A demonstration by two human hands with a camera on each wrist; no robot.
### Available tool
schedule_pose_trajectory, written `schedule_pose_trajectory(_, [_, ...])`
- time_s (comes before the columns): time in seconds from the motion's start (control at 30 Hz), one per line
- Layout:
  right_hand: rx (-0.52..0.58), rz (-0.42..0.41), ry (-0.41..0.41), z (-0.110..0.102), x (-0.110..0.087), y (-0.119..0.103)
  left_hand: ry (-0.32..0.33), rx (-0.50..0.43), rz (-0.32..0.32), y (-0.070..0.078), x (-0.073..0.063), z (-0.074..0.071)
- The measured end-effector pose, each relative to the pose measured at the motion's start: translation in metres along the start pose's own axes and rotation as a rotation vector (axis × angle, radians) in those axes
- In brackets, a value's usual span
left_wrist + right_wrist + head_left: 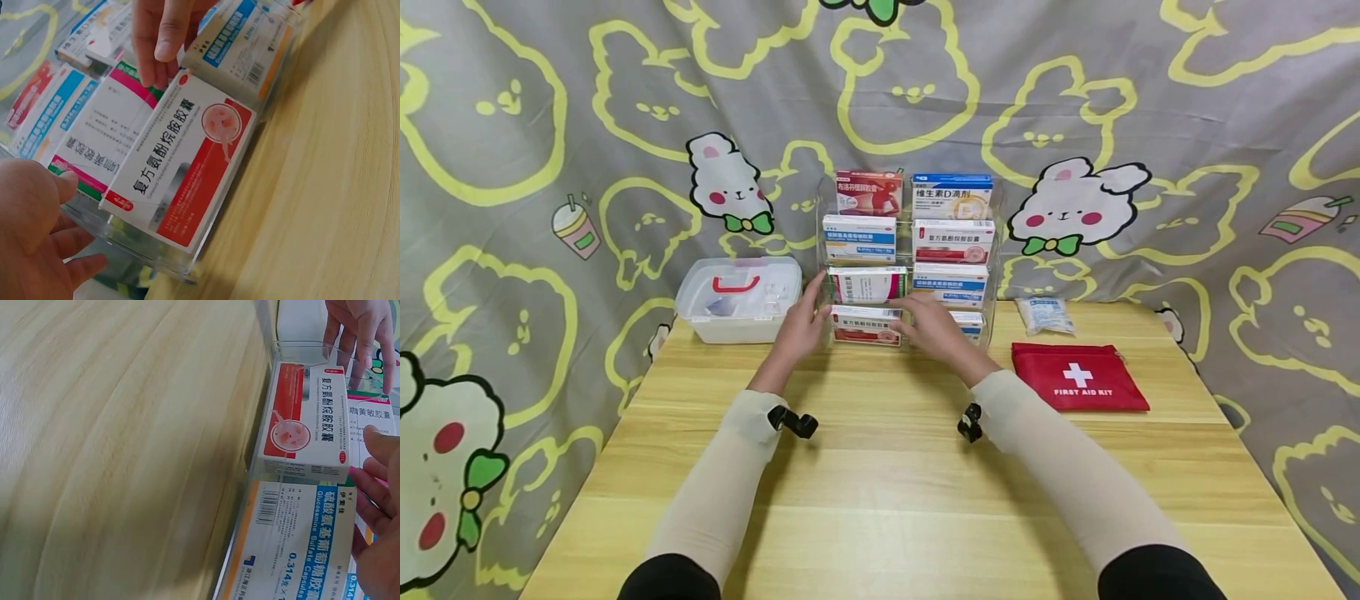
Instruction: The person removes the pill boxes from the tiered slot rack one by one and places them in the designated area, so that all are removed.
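A clear tiered rack (147, 249) stands on the table, with medicine boxes in two columns. My left hand (802, 325) is at its left side, thumb at the left end of a white box with pink and green edges (867, 285). At that box's right end are the loosely extended fingers of my right hand (938, 327). In the tier below, a red-and-white capsule box (181, 162) sits between the hands. A blue-and-white glucosamine box (300, 544) stands beside it, below the right hand, partly hidden by that hand in the head view.
Left of the rack is a translucent lidded case (741, 308) with a red handle. To the right lie a red first aid pouch (1078, 379) and a small clear packet (1045, 317). A patterned curtain (910, 92) hangs behind the wooden table (880, 500).
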State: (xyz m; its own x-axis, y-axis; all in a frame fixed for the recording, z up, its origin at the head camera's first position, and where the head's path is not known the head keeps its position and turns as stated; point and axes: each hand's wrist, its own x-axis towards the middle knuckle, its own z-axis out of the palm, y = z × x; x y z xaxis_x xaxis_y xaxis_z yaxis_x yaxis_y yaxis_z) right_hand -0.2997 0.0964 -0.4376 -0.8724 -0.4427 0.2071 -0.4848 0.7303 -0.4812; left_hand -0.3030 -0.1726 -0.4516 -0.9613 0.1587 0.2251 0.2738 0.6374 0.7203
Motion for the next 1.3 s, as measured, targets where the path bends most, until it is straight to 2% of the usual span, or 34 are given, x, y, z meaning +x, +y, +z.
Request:
schedule_pose_trajectory(0.3, [0.005, 0.069, 0.02, 0.01, 0.003, 0.001, 0.017, -0.005, -0.013, -0.005, 0.0, 0.001])
schedule_pose_trajectory(0.6, [0.032, 0.129, 0.041, 0.011, 0.004, -0.003, -0.019, -0.099, 0.016, -0.012, -0.003, 0.002])
schedule_pose_trajectory(0.9, [0.021, 0.173, 0.04, 0.013, 0.007, -0.004, -0.061, -0.143, 0.03, -0.022, -0.003, 0.004])
schedule_pose_trajectory(1.3, [0.047, 0.196, 0.042, 0.014, 0.009, -0.003, -0.064, -0.128, 0.001, -0.025, -0.003, 0.004])
